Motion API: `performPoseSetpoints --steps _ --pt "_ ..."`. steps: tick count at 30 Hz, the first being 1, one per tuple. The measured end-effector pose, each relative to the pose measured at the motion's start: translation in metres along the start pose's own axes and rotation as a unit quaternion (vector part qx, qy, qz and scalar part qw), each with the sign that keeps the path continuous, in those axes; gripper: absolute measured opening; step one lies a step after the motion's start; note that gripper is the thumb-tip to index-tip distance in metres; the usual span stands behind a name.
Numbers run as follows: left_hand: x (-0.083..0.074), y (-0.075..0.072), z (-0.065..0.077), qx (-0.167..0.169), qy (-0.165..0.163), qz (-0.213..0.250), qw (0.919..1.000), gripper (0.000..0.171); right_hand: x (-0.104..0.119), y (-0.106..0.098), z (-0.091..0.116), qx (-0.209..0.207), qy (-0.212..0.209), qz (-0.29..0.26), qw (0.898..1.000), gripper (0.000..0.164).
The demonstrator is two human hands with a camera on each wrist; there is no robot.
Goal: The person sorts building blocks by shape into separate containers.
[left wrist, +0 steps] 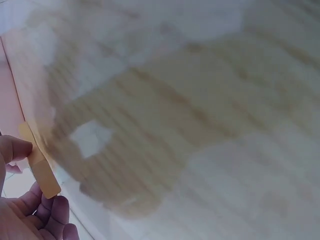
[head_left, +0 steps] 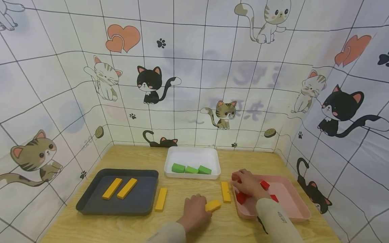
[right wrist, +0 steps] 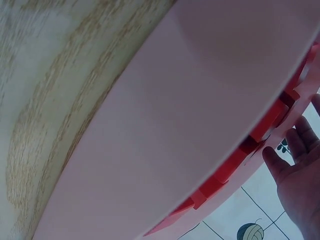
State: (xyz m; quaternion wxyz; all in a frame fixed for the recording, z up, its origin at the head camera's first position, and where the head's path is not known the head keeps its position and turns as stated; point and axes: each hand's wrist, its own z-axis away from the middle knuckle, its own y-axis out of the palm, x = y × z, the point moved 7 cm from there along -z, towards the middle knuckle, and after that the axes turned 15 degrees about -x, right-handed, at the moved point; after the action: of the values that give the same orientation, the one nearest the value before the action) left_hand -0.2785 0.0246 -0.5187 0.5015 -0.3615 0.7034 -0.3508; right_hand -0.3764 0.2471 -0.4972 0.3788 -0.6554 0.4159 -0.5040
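Note:
My left hand [head_left: 195,211] pinches a yellow block [head_left: 213,205] just above or on the table; the left wrist view shows the thumb on one side of the yellow block [left wrist: 42,170] and fingers at its lower end. My right hand [head_left: 247,182] is over the left side of the pink tray [head_left: 291,199], among red blocks [head_left: 265,185]. Seen from the right wrist, the right hand [right wrist: 300,170] has spread fingers with nothing between them, beside the row of red blocks [right wrist: 235,162]. Another red block at the tray's far left corner is partly hidden by the fingers.
Two yellow blocks [head_left: 112,188] lie in a dark grey tray [head_left: 91,204] at left. Single yellow blocks lie on the table beside the grey tray [head_left: 161,199] and beside the pink one [head_left: 226,192]. A white tray [head_left: 194,153] at the back holds three green blocks [head_left: 191,169].

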Motion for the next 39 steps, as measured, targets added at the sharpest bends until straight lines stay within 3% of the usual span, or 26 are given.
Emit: performPoseSetpoints --steps 7,14,22,32,39 --pt "0.010 -0.016 -0.005 -0.034 0.002 -0.005 0.9994 0.032 0.000 0.000 0.000 0.001 0.003 -0.002 1.000 0.049" --pt "0.029 -0.030 -0.014 -0.052 -0.036 0.018 0.9979 0.036 -0.001 0.000 0.000 -0.001 -0.001 0.001 1.000 0.050" --pt "0.057 -0.063 -0.018 -0.102 -0.062 0.038 0.9921 0.033 0.002 -0.001 0.002 -0.007 -0.015 0.001 1.000 0.048" --pt "0.119 -0.123 -0.019 -0.170 -0.144 0.043 0.9740 0.034 0.003 -0.003 0.002 -0.005 -0.008 -0.007 1.000 0.050" --pt "0.168 -0.151 -0.013 -0.192 -0.181 0.012 0.9645 0.042 0.002 -0.003 0.002 -0.005 -0.013 -0.005 1.000 0.051"
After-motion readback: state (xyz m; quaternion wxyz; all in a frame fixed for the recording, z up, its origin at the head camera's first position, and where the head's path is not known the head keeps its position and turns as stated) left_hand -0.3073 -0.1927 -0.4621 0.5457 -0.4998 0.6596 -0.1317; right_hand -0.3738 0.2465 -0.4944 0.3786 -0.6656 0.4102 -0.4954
